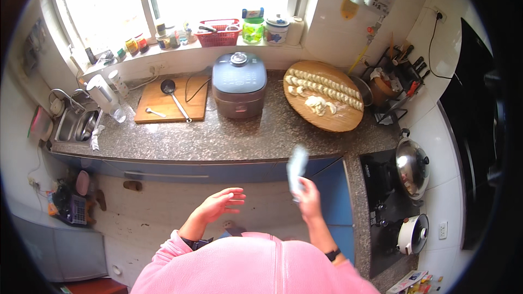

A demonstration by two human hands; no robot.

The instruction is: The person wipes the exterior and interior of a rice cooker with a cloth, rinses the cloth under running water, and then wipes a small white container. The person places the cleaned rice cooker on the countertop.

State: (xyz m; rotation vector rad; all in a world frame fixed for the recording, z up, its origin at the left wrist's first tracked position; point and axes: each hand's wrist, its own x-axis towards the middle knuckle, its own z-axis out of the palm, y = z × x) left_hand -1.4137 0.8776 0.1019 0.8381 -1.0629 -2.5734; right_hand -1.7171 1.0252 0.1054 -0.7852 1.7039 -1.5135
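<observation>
My right hand (309,199) grips a pale, blurred item (298,169), perhaps a cloth or a plastic bag; motion hides its exact kind. It hangs in front of the blue cabinet doors (331,196), by the edge of the speckled stone countertop (179,143). My left hand (220,204) is held above the floor with fingers apart and nothing in it. On the counter ahead stands a dark rice cooker (239,90) with its lid down. To its right lies a round wooden board (298,106) bearing rows of dumplings (327,85) and a small heap of dough pieces (318,105).
A wooden cutting board (153,100) carries a black ladle (177,102) and a small white spoon (155,112). Left of it are a white kettle (101,92) and a sink (65,126). At right, a lidded wok (410,167) and a white pot (408,234) rest on the black cooktop (378,188).
</observation>
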